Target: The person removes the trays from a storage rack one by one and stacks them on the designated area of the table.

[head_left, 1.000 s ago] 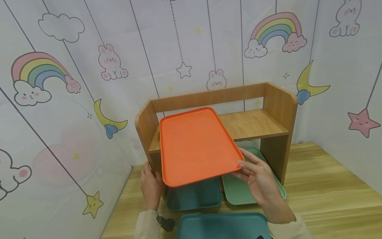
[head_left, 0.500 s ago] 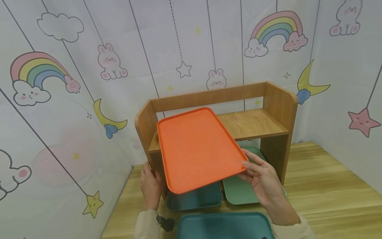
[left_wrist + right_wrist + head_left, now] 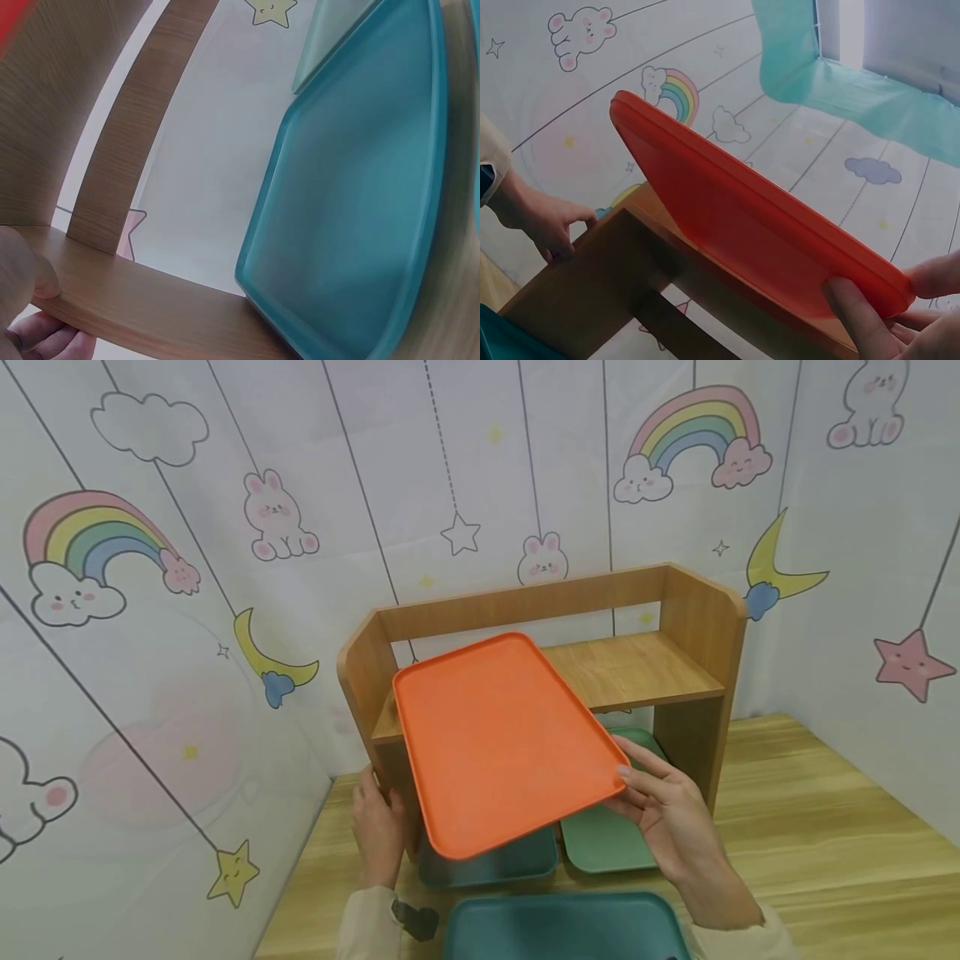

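An orange tray (image 3: 510, 743) is held up tilted in front of the wooden shelf (image 3: 637, 670), its far part over the upper board. My right hand (image 3: 675, 818) pinches the tray's near right corner; the right wrist view shows the thumb and fingers (image 3: 862, 319) on opposite faces there. My left hand (image 3: 378, 827) grips the shelf's left side panel near its front edge, with the thumb on the inner face in the left wrist view. Beneath the upper board lie a dark teal tray (image 3: 495, 864) on the left and a light green tray (image 3: 607, 843) on the right.
Another teal tray (image 3: 562, 931) lies on the wood-grain table (image 3: 840, 827) in front of the shelf. A patterned cloth backdrop (image 3: 480, 468) hangs behind and along both sides. The shelf's raised right side panel (image 3: 701, 610) and back rail (image 3: 525, 597) border the upper board.
My right hand has shifted slightly right and closer, bringing the orange tray with it. The tray's near left corner has dropped and swung right. My left hand has stayed on the panel.
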Demonstrator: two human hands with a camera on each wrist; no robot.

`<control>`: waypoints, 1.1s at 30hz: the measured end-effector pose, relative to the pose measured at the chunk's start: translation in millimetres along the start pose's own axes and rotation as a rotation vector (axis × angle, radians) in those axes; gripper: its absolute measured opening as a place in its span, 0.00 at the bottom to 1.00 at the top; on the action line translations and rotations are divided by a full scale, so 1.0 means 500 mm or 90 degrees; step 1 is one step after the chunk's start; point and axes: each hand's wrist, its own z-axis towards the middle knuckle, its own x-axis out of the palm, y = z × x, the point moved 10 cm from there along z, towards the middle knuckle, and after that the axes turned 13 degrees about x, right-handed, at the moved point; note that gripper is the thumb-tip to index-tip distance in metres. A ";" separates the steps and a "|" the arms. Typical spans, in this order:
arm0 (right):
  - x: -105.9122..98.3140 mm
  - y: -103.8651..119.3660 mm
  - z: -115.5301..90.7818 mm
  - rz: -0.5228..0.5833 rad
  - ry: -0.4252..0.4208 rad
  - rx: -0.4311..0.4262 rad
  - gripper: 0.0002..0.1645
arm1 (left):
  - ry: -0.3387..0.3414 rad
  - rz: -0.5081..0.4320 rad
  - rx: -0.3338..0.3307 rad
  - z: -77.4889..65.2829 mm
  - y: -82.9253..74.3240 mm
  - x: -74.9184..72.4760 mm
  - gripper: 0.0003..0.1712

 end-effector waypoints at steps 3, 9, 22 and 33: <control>0.000 0.001 -0.001 0.000 0.008 -0.003 0.23 | -0.009 0.002 0.006 0.000 -0.001 -0.001 0.25; -0.003 0.002 -0.003 0.008 0.019 -0.005 0.22 | -0.018 0.005 0.015 0.000 -0.001 -0.002 0.25; -0.027 -0.006 -0.011 0.012 0.004 0.013 0.21 | 0.004 -0.001 0.000 0.000 0.005 0.003 0.25; -0.043 -0.016 -0.025 0.021 0.021 0.029 0.22 | 0.001 -0.004 -0.001 0.000 0.006 0.004 0.25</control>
